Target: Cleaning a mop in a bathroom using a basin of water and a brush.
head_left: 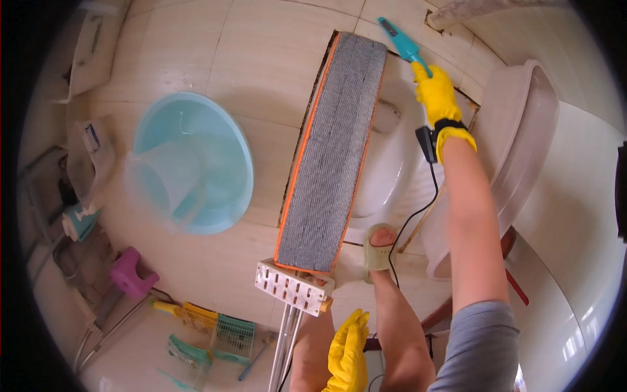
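My right hand (437, 98), in a yellow rubber glove with a black strap at the wrist, is closed round the handle of a slim teal brush (403, 44). The brush reaches up and left over the floor tiles; its bristles do not show. My left hand (347, 356), also gloved in yellow, is low in the picture with its fingers stretched out and nothing visible in them. Just left of it rises the metal pole (285, 340) of a flat mop. The mop's long grey, orange-edged pad (333, 150) lies partly over a white squat toilet (385, 176).
To the left is a light-blue basin (245, 170) holding water and a translucent scoop (166, 173). A pale tub (522, 137) leans on the right. A purple stool (132, 271), plastic baskets (234, 336) and a pump bottle (81, 222) line the lower left. A black cable (418, 212) hangs from my right wrist.
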Demonstrator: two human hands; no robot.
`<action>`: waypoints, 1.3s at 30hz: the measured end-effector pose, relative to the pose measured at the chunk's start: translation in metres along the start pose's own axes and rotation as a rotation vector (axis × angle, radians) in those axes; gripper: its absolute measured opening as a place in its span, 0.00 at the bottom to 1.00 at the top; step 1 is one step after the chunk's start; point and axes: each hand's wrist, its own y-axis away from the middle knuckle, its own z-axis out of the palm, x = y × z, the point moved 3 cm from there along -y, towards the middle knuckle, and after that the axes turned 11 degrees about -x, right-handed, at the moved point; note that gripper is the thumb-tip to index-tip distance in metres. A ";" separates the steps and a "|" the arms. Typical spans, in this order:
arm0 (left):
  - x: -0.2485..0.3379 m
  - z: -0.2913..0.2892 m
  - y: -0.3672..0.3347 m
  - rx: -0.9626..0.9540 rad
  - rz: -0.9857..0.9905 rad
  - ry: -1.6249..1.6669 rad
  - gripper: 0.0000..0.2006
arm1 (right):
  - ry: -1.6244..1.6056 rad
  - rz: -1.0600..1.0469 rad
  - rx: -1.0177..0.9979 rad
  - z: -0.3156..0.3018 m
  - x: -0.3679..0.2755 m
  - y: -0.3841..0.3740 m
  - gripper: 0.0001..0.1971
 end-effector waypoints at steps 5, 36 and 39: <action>-0.044 -0.036 0.014 -0.069 0.218 -0.308 0.27 | 0.347 -0.368 -0.162 0.048 -0.041 0.042 0.25; -0.011 -0.017 -0.033 -0.131 -0.057 -0.104 0.22 | 0.342 -0.128 0.047 0.063 -0.028 0.132 0.24; -0.015 -0.023 -0.046 -0.117 -0.138 -0.045 0.23 | 0.450 -0.175 0.227 0.069 -0.038 0.151 0.22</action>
